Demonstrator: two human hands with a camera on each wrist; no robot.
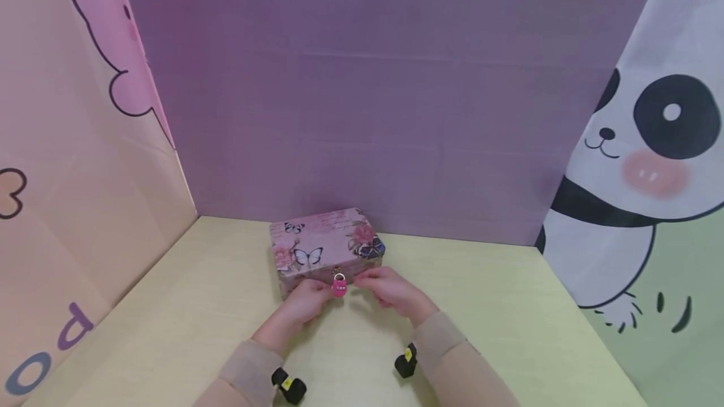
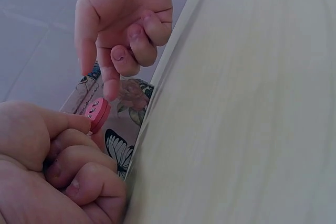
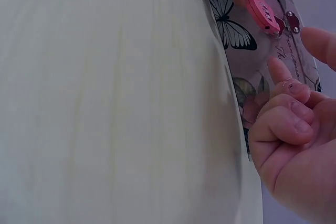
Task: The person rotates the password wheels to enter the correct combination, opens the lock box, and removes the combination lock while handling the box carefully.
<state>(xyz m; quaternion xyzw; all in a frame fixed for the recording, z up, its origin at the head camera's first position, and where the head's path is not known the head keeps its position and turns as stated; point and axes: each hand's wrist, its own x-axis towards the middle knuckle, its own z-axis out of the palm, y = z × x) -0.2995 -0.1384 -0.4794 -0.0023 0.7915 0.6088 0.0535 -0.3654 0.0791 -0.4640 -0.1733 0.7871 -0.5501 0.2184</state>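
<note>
A pink combination padlock (image 1: 339, 287) with a silvery shackle hangs at the front clasp of a pink flowered box (image 1: 325, 240) with butterflies on its lid. From the left, my left hand (image 1: 307, 301) pinches the padlock's edge between thumb and index finger; in the left wrist view small dials show on the padlock (image 2: 97, 113). To the right of it, my right hand (image 1: 396, 291) holds nothing. Its thumb and index finger stand apart by the box front, its other fingers loosely bent, as the right wrist view shows. The lid is down.
The box stands on a pale wooden table (image 1: 481, 306), close to a purple backdrop (image 1: 373, 99). Printed side panels flank the table, with a panda (image 1: 611, 250) on the right one. Black wrist devices with yellow marks sit under both sleeves.
</note>
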